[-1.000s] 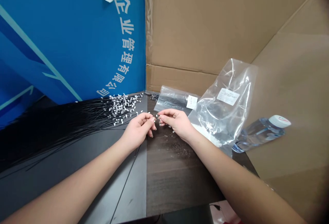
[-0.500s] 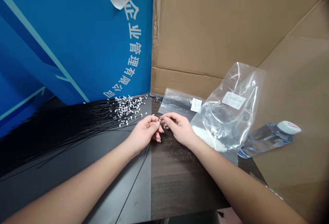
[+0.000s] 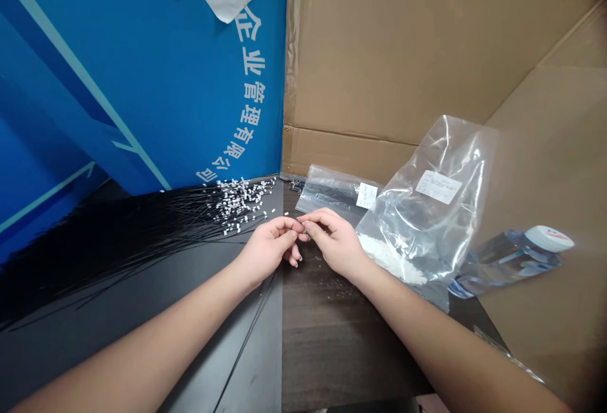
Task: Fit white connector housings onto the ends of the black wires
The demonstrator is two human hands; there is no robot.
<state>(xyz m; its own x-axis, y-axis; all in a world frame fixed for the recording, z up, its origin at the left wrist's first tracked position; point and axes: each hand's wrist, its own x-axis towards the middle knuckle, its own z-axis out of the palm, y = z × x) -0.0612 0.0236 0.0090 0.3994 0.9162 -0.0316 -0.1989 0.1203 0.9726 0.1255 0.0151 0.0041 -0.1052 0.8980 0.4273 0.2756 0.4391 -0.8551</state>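
Observation:
My left hand [image 3: 270, 247] is closed in a pinch, with thumb and index finger together and the lower fingers loosely curled. A thin black wire [image 3: 243, 348] runs from beneath this hand down toward the front of the table. Meeting it fingertip to fingertip, my right hand [image 3: 336, 241] also pinches, at a small dark piece largely covered by the fingers. Left of the hands lies a big bundle of black wires [image 3: 123, 226], with small white connectors [image 3: 237, 201] on their ends.
A clear plastic bag [image 3: 429, 229] of small white pieces [image 3: 391, 258] leans at right, beside a tilted water bottle [image 3: 515, 261]. Behind the hands lies a flat labelled bag [image 3: 332, 191]. Clear scraps dot the brown tabletop [image 3: 327, 337]. Blue panel [image 3: 199, 78] and cardboard [image 3: 360, 52] enclose the back.
The fingertips of both hands have come closer together, and the small dark piece between them shows less. The whole view has shifted slightly, with things appearing a little farther right.

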